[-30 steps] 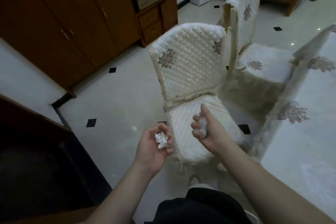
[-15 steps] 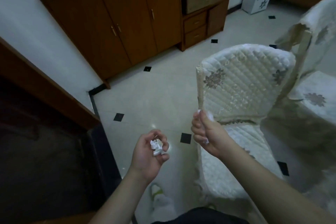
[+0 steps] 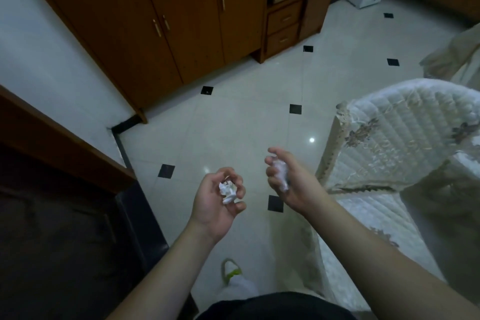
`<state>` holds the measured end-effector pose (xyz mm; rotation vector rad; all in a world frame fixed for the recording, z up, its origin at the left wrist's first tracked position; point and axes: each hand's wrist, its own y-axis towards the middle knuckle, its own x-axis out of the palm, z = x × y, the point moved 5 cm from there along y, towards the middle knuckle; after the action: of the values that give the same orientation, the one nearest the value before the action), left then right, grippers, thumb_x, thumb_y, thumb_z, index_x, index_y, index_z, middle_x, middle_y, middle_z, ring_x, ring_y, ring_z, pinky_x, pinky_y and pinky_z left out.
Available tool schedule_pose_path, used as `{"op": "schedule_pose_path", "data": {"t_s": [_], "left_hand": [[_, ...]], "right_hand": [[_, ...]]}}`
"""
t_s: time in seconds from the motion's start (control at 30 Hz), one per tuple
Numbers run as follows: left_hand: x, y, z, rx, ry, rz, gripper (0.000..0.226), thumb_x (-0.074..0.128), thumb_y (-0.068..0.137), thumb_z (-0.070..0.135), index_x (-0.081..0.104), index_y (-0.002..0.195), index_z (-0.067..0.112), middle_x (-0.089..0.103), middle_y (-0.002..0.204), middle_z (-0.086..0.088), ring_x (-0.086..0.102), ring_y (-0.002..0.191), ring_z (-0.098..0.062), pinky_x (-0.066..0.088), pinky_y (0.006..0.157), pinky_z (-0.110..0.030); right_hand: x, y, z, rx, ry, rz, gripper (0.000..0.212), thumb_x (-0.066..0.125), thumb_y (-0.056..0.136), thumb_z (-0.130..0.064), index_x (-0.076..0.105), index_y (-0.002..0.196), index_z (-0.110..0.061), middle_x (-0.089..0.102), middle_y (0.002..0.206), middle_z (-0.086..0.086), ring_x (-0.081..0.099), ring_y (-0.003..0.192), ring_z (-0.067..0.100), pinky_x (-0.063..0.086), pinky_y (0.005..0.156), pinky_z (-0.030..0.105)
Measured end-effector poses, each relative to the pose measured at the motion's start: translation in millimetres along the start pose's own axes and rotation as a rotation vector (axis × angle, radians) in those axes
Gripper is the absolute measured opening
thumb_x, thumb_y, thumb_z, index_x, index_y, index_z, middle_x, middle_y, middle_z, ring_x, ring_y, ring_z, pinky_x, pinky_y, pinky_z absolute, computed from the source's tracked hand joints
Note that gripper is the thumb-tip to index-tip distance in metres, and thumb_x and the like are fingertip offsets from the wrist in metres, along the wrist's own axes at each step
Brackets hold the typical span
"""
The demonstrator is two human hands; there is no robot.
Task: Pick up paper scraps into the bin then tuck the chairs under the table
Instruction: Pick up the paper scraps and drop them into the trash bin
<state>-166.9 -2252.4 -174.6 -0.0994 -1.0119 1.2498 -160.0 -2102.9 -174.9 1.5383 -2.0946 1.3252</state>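
Both forearms (image 3: pixel 363 239) are bare from wrist to the bottom edge of the view, with no sleeve, watch, band or ring to be seen on either arm or on the hands. A dark, apparently black garment (image 3: pixel 275 306) covers the body at the bottom centre of the view, its fabric plain and unmarked. Below the left forearm shows one light-coloured shoe (image 3: pixel 235 280), whitish, with a yellow-green detail and a pale loop near its top; its finer make is too blurred to tell.
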Motion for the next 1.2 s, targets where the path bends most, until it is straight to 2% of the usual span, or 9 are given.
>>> {"op": "schedule_pose_path", "data": {"t_s": [0.03, 0.1, 0.17, 0.33, 0.43, 0.63, 0.87, 1.03, 1.2], "left_hand": [[-4, 7, 11, -0.003, 0.001, -0.004, 0.01, 0.045, 0.077, 0.02, 0.054, 0.078, 0.017, 0.05, 0.069, -0.003, 0.043, 0.05, -0.015, 0.029, 0.043, -0.02], [-8, 19, 31, -0.01, 0.009, -0.01, 0.009, 0.045, 0.077, 0.02, 0.054, 0.078, 0.017, 0.05, 0.069, -0.003, 0.042, 0.05, -0.015, 0.029, 0.043, -0.019], [-10, 32, 49, -0.006, 0.019, -0.028, 0.009, 0.045, 0.076, 0.021, 0.054, 0.079, 0.017, 0.05, 0.069, -0.003, 0.043, 0.051, -0.015, 0.029, 0.043, -0.019], [-3, 72, 81, -0.003, 0.031, -0.058, 0.011, 0.044, 0.077, 0.021, 0.054, 0.079, 0.017, 0.05, 0.069, -0.003, 0.043, 0.052, -0.015, 0.029, 0.044, -0.02], [10, 105, 98, -0.011, 0.033, -0.071, 0.01, 0.045, 0.076, 0.02, 0.054, 0.079, 0.016, 0.05, 0.068, -0.003, 0.043, 0.05, -0.015, 0.029, 0.044, -0.019], [47, 191, 143, 0.007, 0.102, -0.061, 0.009, 0.046, 0.075, 0.02, 0.054, 0.079, 0.016, 0.049, 0.068, -0.003, 0.041, 0.05, -0.015, 0.027, 0.044, -0.022], [121, 285, 224, 0.07, 0.105, -0.087, 0.007, 0.05, 0.073, 0.021, 0.053, 0.078, 0.016, 0.05, 0.068, -0.003, 0.042, 0.05, -0.015, 0.031, 0.044, -0.022], [145, 342, 251, 0.046, 0.075, -0.076, 0.006, 0.05, 0.075, 0.02, 0.054, 0.077, 0.016, 0.05, 0.067, -0.002, 0.042, 0.05, -0.015, 0.032, 0.044, -0.022], [164, 412, 282, -0.005, 0.084, -0.087, 0.005, 0.049, 0.078, 0.02, 0.053, 0.079, 0.017, 0.048, 0.068, -0.002, 0.041, 0.048, -0.014, 0.03, 0.042, -0.021]], "right_hand": [[8, 9, -2, -0.018, -0.007, 0.016, 0.011, 0.048, 0.097, -0.019, 0.052, 0.099, -0.009, 0.052, 0.068, 0.002, 0.043, 0.046, 0.007, 0.026, 0.034, 0.014], [21, 24, -5, -0.04, 0.005, 0.014, 0.016, 0.049, 0.095, -0.025, 0.051, 0.1, -0.01, 0.052, 0.066, 0.0, 0.044, 0.046, 0.006, 0.031, 0.036, 0.013], [29, 37, -9, -0.051, 0.037, -0.01, 0.021, 0.05, 0.09, -0.034, 0.05, 0.09, -0.013, 0.046, 0.062, -0.003, 0.039, 0.043, 0.004, 0.031, 0.036, 0.013], [33, 75, -31, -0.03, 0.165, 0.018, 0.046, 0.049, 0.084, -0.057, 0.039, 0.061, -0.019, 0.03, 0.052, -0.003, 0.025, 0.035, 0.006, 0.018, 0.031, 0.015], [32, 105, -50, -0.025, 0.27, 0.013, 0.052, 0.05, 0.083, -0.062, 0.037, 0.06, -0.018, 0.029, 0.052, -0.003, 0.024, 0.035, 0.008, 0.016, 0.032, 0.014], [33, 189, -100, -0.03, 0.362, 0.038, 0.045, 0.046, 0.085, -0.054, 0.038, 0.06, -0.017, 0.029, 0.055, -0.003, 0.026, 0.037, 0.009, 0.017, 0.034, 0.014], [52, 273, -200, -0.054, 0.349, 0.059, 0.038, 0.041, 0.092, -0.039, 0.04, 0.061, -0.017, 0.033, 0.055, -0.002, 0.029, 0.039, 0.01, 0.022, 0.034, 0.017], [75, 323, -243, -0.047, 0.428, 0.049, 0.018, 0.048, 0.08, -0.024, 0.044, 0.064, -0.016, 0.038, 0.057, -0.002, 0.033, 0.04, 0.011, 0.026, 0.035, 0.017], [90, 379, -277, -0.087, 0.397, 0.082, 0.011, 0.05, 0.074, -0.019, 0.044, 0.065, -0.016, 0.037, 0.057, -0.002, 0.032, 0.04, 0.01, 0.023, 0.036, 0.018]]}}
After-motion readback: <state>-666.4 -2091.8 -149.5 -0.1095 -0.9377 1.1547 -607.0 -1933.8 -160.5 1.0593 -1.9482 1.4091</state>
